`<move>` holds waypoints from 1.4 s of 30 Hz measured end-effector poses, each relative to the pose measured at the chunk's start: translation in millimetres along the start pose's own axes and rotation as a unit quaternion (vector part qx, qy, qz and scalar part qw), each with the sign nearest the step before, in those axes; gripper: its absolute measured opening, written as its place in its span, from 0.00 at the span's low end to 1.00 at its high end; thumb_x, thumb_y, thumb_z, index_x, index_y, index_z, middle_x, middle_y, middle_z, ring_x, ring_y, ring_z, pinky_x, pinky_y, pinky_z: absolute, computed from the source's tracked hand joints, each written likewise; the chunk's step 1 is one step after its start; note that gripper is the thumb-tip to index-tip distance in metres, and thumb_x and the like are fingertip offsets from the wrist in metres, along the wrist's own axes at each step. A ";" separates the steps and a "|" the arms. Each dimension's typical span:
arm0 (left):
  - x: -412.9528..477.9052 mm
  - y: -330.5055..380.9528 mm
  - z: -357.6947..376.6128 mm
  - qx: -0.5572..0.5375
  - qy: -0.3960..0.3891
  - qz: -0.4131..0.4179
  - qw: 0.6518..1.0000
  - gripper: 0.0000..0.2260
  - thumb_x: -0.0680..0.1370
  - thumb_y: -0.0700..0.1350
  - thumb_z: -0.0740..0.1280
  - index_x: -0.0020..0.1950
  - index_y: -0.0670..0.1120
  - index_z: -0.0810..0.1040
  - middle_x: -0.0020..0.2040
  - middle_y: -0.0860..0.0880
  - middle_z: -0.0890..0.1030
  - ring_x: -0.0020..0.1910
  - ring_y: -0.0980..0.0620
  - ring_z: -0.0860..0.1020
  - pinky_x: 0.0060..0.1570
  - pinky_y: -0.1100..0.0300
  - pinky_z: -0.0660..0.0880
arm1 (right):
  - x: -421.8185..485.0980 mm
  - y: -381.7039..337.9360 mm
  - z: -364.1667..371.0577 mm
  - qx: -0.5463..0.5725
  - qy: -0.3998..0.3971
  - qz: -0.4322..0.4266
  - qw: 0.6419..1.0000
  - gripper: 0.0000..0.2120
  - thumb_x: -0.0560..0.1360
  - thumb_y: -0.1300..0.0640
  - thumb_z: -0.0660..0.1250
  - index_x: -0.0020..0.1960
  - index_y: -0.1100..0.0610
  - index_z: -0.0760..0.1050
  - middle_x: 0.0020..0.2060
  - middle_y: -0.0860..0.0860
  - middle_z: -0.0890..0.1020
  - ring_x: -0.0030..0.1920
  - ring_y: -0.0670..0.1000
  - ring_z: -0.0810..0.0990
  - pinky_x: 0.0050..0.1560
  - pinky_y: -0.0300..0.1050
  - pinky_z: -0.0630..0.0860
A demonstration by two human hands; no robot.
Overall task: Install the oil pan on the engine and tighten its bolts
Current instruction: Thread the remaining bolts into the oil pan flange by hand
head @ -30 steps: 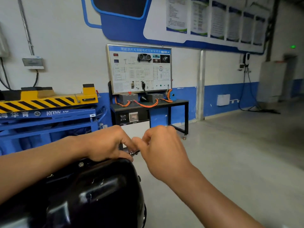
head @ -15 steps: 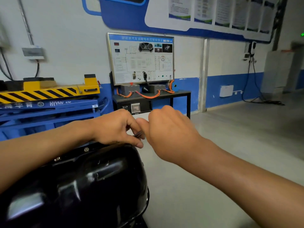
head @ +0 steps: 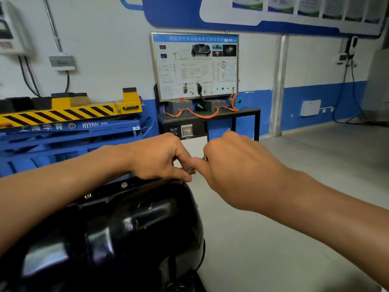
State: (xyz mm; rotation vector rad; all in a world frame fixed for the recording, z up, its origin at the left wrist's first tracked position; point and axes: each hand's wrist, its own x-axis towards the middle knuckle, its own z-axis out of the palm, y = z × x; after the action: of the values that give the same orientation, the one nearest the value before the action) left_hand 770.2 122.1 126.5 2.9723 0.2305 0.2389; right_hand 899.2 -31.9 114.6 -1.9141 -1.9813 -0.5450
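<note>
Black and glossy, the oil pan (head: 126, 228) fills the lower left, two bolts (head: 124, 185) seated in its far flange. Above its far rim our left hand (head: 160, 159) curls, pinching a small metal piece (head: 190, 170), too blurred for us to name. Just right of it our right hand (head: 235, 167) curls too, its thumb touching the left fingertips; what it grips we cannot tell

Grey floor (head: 294, 218) under the hands (head: 160, 157); beyond them, a black tabletop (head: 248, 111) bearing grey boxes (head: 180, 106) and orange cables (head: 200, 116).
</note>
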 end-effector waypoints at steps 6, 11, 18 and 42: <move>-0.5 3.1 -0.7 0.013 -0.001 -0.010 1.000 0.07 0.75 0.43 0.74 0.53 0.46 0.87 0.37 0.67 0.82 0.32 0.70 0.76 0.36 0.78 0.67 | -1.3 7.3 3.7 0.006 0.027 0.011 1.000 0.23 0.80 0.39 0.57 0.34 0.53 0.62 0.32 0.48 0.65 0.31 0.51 0.67 0.27 0.44 0.55; -1.7 0.2 -3.9 0.016 -0.005 -0.047 0.999 0.08 0.75 0.44 0.75 0.53 0.49 0.86 0.43 0.61 0.85 0.35 0.65 0.80 0.38 0.74 0.71 | -1.3 11.6 -5.7 0.024 0.003 -0.062 0.998 0.10 0.79 0.47 0.65 0.43 0.49 0.67 0.35 0.45 0.65 0.39 0.53 0.73 0.28 0.39 0.58; -2.9 3.7 -7.7 -0.007 -0.031 -0.030 0.999 0.08 0.75 0.39 0.74 0.44 0.53 0.82 0.28 0.71 0.75 0.27 0.73 0.72 0.32 0.80 0.65 | -1.5 5.9 -6.1 -0.044 0.004 -0.134 0.990 0.08 0.78 0.62 0.65 0.46 0.50 0.70 0.33 0.47 0.64 0.37 0.51 0.72 0.31 0.42 0.63; -5.7 -31.0 9.9 0.066 -0.023 -0.015 0.997 0.10 0.76 0.43 0.73 0.49 0.61 0.84 0.42 0.71 0.81 0.42 0.73 0.77 0.45 0.78 0.67 | -6.8 -9.7 5.2 -0.100 0.041 -0.049 0.993 0.26 0.80 0.53 0.64 0.33 0.52 0.50 0.29 0.48 0.58 0.26 0.48 0.56 0.25 0.44 0.50</move>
State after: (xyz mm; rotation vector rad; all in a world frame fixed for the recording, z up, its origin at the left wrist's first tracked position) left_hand 762.0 150.0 110.9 3.0988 0.2955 0.1580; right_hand 889.9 -35.5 106.3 -1.8801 -2.0420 -0.8633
